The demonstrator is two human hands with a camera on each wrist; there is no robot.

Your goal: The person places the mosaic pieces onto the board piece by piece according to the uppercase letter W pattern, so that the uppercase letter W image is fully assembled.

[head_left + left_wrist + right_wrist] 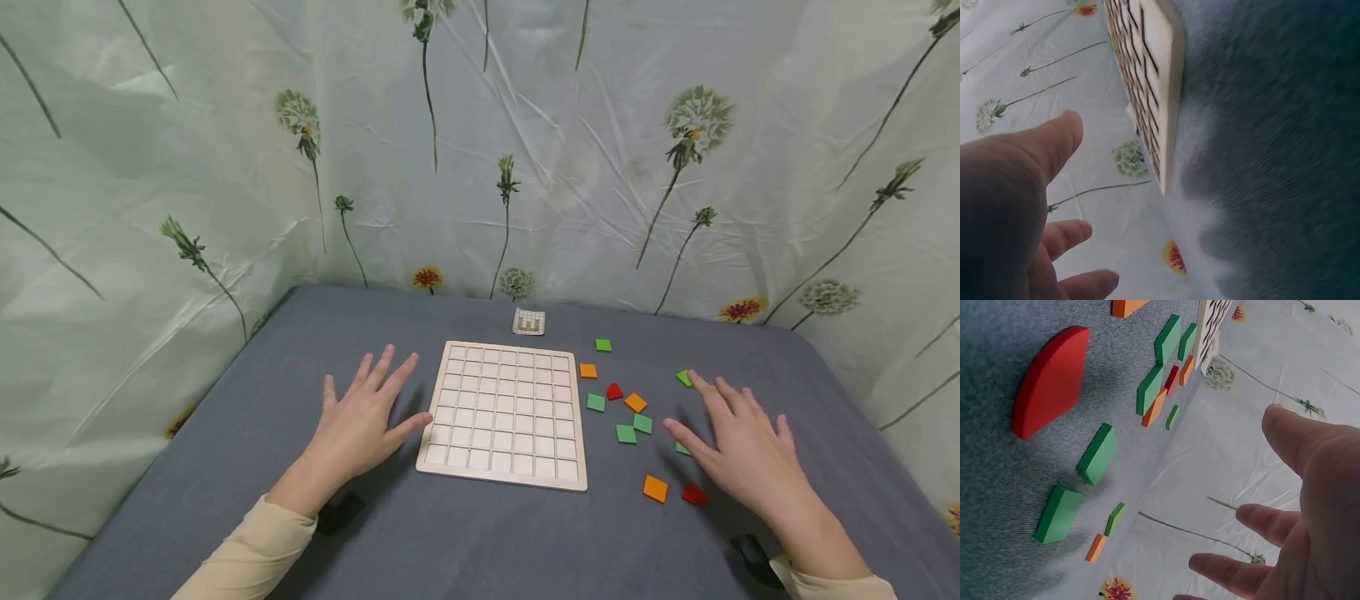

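A pale wooden board (502,414) with a grid of shallow square cells lies flat on the table. My left hand (358,429) hovers by its left edge, fingers spread; in the left wrist view the thumb (1063,140) stands apart from the board (1169,94). Over the scattered tiles on the right, my right hand (750,454) is held with fingers spread and nothing in it. A red quarter-round tile (1054,381) and a green tile (1097,455) lie below that hand. The right hand partly covers a green tile (682,448) in the head view.
Between board and right hand lie several loose tiles, among them an orange square (655,489), a green square (626,434) and a small red piece (614,391). A small printed card (528,322) sits behind the board. Flowered cloth (480,150) hangs around the grey table (480,542).
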